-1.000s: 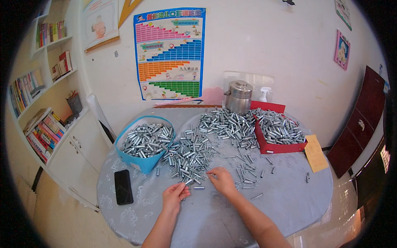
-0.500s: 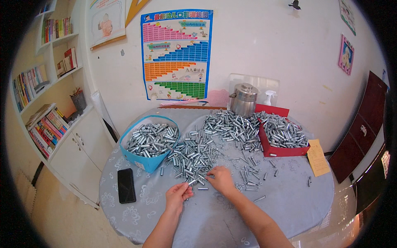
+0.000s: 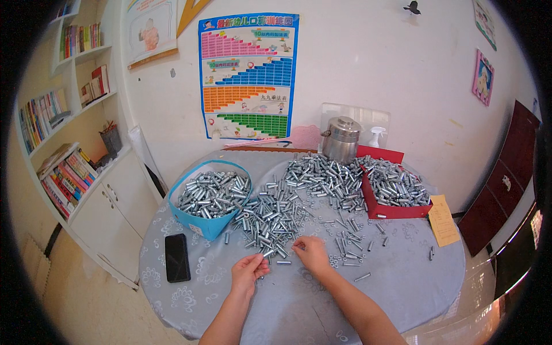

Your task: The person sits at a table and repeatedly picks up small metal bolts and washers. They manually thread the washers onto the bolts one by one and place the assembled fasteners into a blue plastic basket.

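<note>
- Lower center of frame: a left hand (image 3: 247, 273) pinches a silvery metal sleeve (image 3: 268, 253) by thumb and fingers; a light grip near one end likely leaves the other free.
- Just right, a right hand (image 3: 312, 254) draws its fingertips together; whether they hold anything cannot be told. Working close together should limit drops.
- Center left: a blue open bin (image 3: 215, 228), full of metal cylinders.
- Right of center: a red open box (image 3: 401, 212), heaped with similar cylinders.
- Upper center-right: a lidded steel canister (image 3: 341, 148), contents hidden.

Two hands (image 3: 246, 273) (image 3: 313, 256), one basket (image 3: 198, 224), one phone (image 3: 177, 259) show.
</note>
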### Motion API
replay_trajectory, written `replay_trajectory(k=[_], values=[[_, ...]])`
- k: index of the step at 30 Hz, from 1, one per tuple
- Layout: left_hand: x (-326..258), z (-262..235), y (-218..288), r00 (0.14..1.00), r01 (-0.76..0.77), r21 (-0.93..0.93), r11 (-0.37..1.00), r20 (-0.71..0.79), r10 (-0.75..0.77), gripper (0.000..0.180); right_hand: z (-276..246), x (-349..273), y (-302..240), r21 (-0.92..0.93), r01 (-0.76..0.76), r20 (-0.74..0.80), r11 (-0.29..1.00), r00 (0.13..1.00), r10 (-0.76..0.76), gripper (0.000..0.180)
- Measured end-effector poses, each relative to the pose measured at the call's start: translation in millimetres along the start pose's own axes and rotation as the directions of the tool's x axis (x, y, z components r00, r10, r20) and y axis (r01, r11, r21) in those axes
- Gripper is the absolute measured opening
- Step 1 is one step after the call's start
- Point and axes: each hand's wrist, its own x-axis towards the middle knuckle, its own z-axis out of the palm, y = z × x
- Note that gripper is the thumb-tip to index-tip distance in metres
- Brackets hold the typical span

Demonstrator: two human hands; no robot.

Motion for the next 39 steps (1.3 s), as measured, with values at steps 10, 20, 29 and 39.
replay_trajectory(k=[10,20,29,39], values=[[-2,3,-7,0.993,0.062,0.040,0.997,0.096,-0.065,0.014,-10,-20,-10,0.792,-0.394,0.366,0.467,0.918,0.154,0.015],[-2,4,-12,0.987,0.107,0.068,0.992,0.111,-0.115,0.015,-1,-26,-7,0.792,-0.347,0.320,0.502,0.936,0.143,0.016],[0,3,-13,0.988,0.107,0.041,0.993,0.108,-0.111,0.015,-4,-31,-22,0.605,-0.146,0.178,0.783,0.983,0.046,0.022],[-1,3,-12,0.991,0.088,0.014,0.996,0.104,-0.089,0.013,-40,-21,37,-0.275,-0.071,-0.240,0.959,0.971,0.003,0.013]])
